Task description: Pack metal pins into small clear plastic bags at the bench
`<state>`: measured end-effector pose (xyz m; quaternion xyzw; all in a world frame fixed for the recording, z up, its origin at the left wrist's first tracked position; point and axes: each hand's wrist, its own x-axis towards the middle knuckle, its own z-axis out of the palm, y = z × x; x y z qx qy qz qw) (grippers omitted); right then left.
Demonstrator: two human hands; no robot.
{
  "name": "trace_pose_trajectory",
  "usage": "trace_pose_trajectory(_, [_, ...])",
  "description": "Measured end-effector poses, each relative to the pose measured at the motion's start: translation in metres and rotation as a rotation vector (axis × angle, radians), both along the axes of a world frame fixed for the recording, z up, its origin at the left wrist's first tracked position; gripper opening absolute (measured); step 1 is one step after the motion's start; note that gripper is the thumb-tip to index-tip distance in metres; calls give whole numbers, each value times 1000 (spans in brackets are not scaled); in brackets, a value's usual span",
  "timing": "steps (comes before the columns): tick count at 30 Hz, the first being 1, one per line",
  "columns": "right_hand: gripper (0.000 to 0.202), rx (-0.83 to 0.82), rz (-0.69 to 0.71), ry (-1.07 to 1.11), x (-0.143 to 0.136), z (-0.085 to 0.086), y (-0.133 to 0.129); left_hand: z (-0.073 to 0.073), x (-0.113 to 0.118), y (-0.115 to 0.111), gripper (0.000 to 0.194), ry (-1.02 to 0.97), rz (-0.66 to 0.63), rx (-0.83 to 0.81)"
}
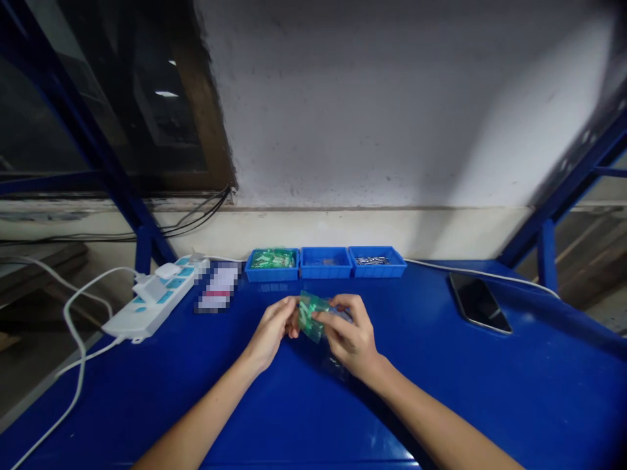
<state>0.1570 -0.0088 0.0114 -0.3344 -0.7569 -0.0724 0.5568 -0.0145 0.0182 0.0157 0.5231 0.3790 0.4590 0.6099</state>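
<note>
Above the middle of the blue table (196, 405), the left hand (271, 331) and right hand (354, 334) both pinch a small green packet (308, 321) between their fingertips. Handling looks partway along: this packet is not yet set down, and more green pieces (273, 258) lie in the leftmost blue bin (272, 276)
</note>
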Motion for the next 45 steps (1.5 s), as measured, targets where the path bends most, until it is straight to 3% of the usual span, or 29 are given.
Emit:
trace_pose_trajectory(2, [33,-65,-8,-26,1,1,2,1,0,-1,27,92,33,129])
trace_pose_trajectory(4, [29,-201,-13,1,0,4,3,1,-2,-1,19,212,154,319])
trace_pose_trajectory(7, [21,-602,128,153,-4,10,4,0,-6,-1,9,402,318,677])
trace_pose_trajectory(10, [39,-991,386,433,-10,14,4,-2,-6,-3,13,535,279,867])
trace_pose_trajectory(12, [42,-1072,438,587,-13,13,5,-2,-5,-5,17,589,208,878])
trace_pose_trajectory(15, [34,-1028,357,630,-13,9,7,0,-2,-8,18,651,116,822])
trace_pose_trajectory(18, [27,-809,194,416,-8,6,8,5,-1,-9,20,625,59,664])
trace_pose_trajectory(20, [25,-603,125,175,-5,4,7,6,-2,-7,35,534,14,473])
trace_pose_trajectory(23, [28,-352,136,-120,-2,4,4,5,-3,-4,58,332,-29,152])
trace_pose_trajectory(26, [28,-212,150,-276,-3,8,-1,5,-3,-3,45,141,28,-102])
trace_pose_trajectory(29, [34,-229,224,-365,-5,14,-7,9,-4,-3,26,69,169,-255])
trace_pose_trajectory(32, [38,-298,314,-432,-7,16,-11,12,-6,-3,17,99,225,-331])
trace_pose_trajectory(38, [31,-235,191,-533,-12,11,-13,13,-5,-5,13,107,232,-363])
trace_pose_trajectory(45, [23,-182,108,-536,-14,12,-12,8,-2,-3,11,-32,171,-426])
